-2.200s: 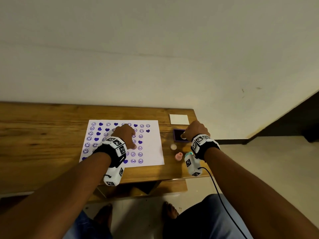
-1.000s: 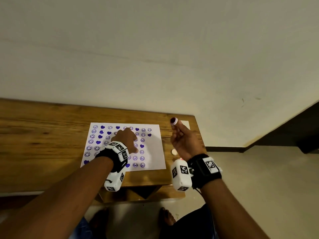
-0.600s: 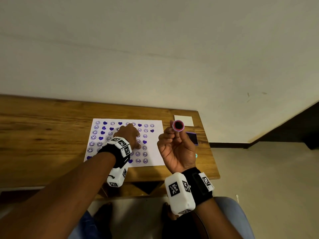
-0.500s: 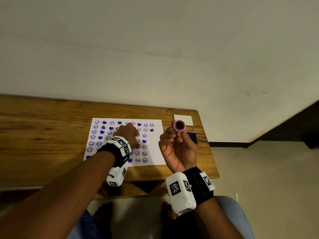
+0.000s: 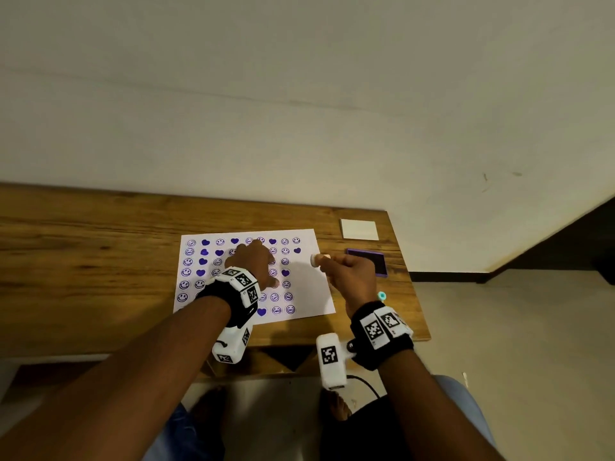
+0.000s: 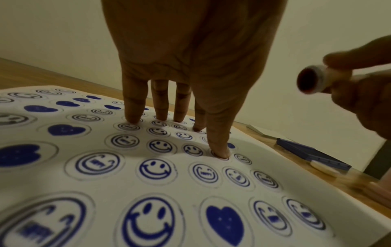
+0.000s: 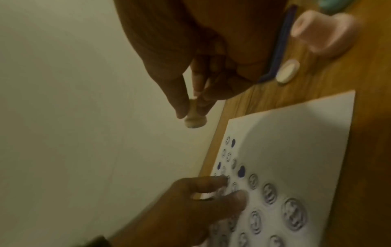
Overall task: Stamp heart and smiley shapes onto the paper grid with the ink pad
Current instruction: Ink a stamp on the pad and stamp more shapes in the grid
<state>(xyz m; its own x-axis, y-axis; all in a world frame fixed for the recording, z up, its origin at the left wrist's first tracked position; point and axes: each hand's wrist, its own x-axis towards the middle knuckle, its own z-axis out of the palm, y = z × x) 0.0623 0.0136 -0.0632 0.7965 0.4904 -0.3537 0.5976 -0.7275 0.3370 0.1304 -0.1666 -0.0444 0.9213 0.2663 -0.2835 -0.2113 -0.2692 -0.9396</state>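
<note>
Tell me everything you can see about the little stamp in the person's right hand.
The stamp is a small pale cylinder, plastic by its look, with a wider round rim at the stamping end. Its recessed face looks dark with ink. The right hand pinches its handle between thumb and fingers, holding it in the air, tilted, above the right edge of the paper and touching nothing else.

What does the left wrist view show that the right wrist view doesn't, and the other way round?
Only the left wrist view shows the stamp's dark inked face and the left hand's fingertips pressed on the paper, with sharp smileys and hearts. Only the right wrist view shows the pink stamp lying on the table and the paper's blank right strip. Both show the right hand pinching the stamp above the paper, the ink pad and a white cap.
</note>
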